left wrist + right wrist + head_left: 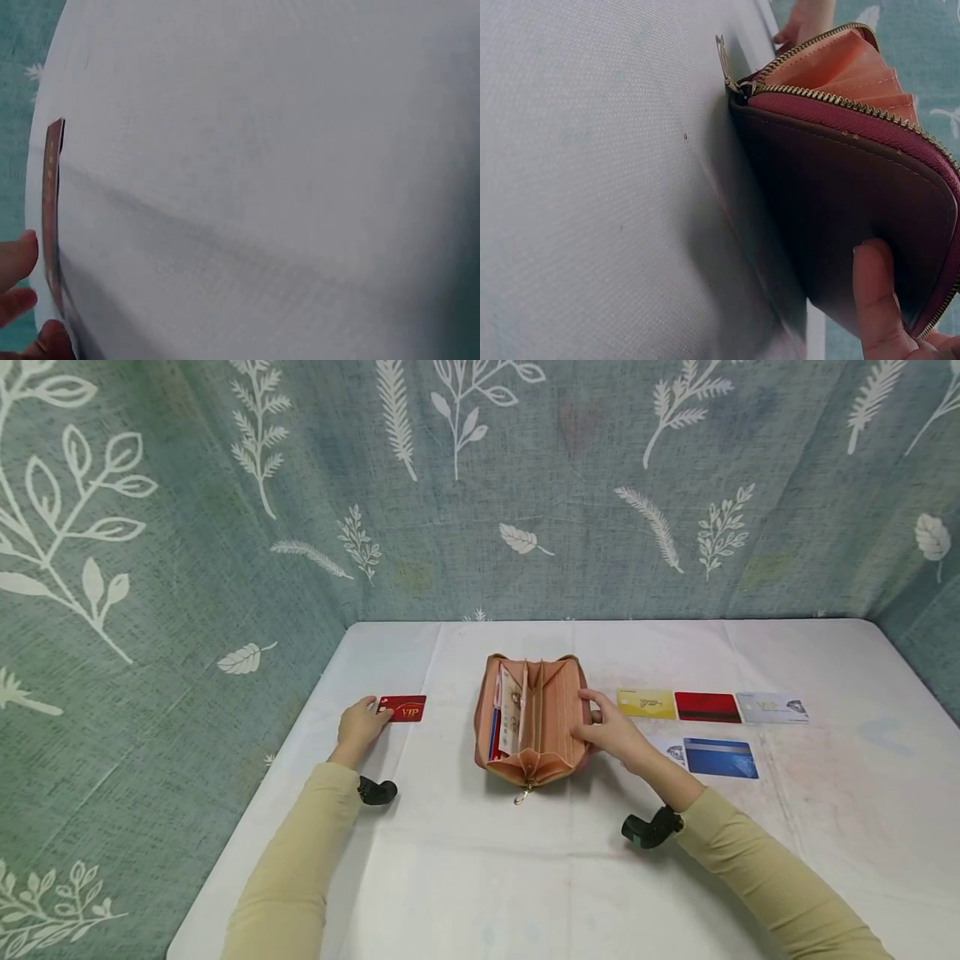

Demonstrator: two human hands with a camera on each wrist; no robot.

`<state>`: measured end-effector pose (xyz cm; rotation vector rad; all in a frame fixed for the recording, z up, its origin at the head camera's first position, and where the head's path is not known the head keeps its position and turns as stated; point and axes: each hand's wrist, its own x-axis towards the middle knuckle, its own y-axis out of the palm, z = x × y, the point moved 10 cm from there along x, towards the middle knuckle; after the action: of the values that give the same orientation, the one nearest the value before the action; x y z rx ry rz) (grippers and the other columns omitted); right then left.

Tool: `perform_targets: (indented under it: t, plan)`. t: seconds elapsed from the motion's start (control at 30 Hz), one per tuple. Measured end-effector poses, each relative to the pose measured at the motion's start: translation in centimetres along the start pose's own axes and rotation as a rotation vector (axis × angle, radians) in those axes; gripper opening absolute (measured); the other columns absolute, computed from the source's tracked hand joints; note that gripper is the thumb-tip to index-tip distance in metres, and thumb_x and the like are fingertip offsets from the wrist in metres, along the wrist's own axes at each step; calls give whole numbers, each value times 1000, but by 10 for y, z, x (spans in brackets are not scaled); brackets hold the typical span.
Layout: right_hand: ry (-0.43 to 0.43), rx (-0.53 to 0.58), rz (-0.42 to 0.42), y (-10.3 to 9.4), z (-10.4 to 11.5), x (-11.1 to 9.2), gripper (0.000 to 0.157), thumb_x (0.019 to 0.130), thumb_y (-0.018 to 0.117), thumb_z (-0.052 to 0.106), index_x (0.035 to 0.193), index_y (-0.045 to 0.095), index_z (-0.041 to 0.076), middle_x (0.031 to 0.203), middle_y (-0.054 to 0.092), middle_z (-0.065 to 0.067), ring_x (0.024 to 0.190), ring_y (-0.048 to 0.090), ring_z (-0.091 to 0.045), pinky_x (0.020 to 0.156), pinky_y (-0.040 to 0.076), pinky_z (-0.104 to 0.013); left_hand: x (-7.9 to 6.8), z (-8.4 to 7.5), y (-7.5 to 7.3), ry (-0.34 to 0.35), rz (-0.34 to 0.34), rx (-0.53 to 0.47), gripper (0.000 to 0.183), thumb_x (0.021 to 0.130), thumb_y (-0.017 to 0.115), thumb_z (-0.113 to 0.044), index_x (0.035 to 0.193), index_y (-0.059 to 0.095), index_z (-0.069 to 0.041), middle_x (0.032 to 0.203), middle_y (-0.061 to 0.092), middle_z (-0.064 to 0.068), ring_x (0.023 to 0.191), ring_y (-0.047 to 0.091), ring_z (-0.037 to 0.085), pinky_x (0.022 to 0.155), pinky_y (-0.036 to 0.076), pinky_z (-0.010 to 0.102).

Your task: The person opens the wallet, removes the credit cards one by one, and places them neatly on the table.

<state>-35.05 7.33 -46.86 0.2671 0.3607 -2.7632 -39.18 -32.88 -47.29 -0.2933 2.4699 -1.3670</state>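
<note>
At the left of the table my left hand (362,727) pinches the left end of a red VIP card (408,708). From the left wrist the card (51,202) is seen almost edge-on, fingertips (26,255) right beside it. My right hand (615,732) grips the right side of a zip-around wallet (555,718), which stands open in the middle, with banknotes (512,710) and cards in its left compartment. A thumb (876,289) presses on the wallet's dark outer cover (817,187) in the right wrist view. The zip pull (522,795) hangs at the near end.
Right of the wallet lie a yellow card (646,702), a red card with a dark stripe (707,707) and a silver card (772,707) in a row. Nearer are a blue card (722,758) and a pale card (670,749) partly behind my right hand. Patterned curtains (570,527) border the white table (480,877).
</note>
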Motion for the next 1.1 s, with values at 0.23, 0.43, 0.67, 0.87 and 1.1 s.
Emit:
perform_targets:
  t: [0.23,0.43,0.67,0.87,1.1]
  plan:
    - [-14,8,-4,-1,0,-1,69,86,57,9,144,19,7,120,49,-29,86,59,-19,67,51,-28,-19,-39,-25,168,-96,37,57,93,49,-31,139,33,-2,118,48,28,103,50,39,84,43,50]
    - [-13,4,-4,-2,0,0,69,86,57,10,144,19,7,123,48,-30,89,59,-21,68,52,-29,-42,-73,-35,275,-98,-26,58,93,52,-32,139,34,-4,109,56,23,87,54,32,71,46,41]
    - [-13,1,-4,-1,0,0,69,86,57,10,144,19,7,124,47,-30,92,59,-23,70,52,-30,-67,-92,-34,306,-64,-148,54,91,54,-32,137,38,-6,107,58,20,89,57,32,71,48,40]
    - [-12,7,-2,-1,-1,1,69,87,57,9,144,18,7,122,48,-29,87,60,-20,68,52,-29,-87,-106,-22,346,-10,-242,45,89,58,-33,126,49,-8,93,60,13,73,58,21,65,46,30]
    - [-14,14,5,0,0,1,70,87,57,10,144,17,7,123,47,-30,88,60,-20,69,52,-29,-108,-125,3,385,106,-322,35,86,63,-28,115,57,-9,80,58,11,57,55,23,54,41,26]
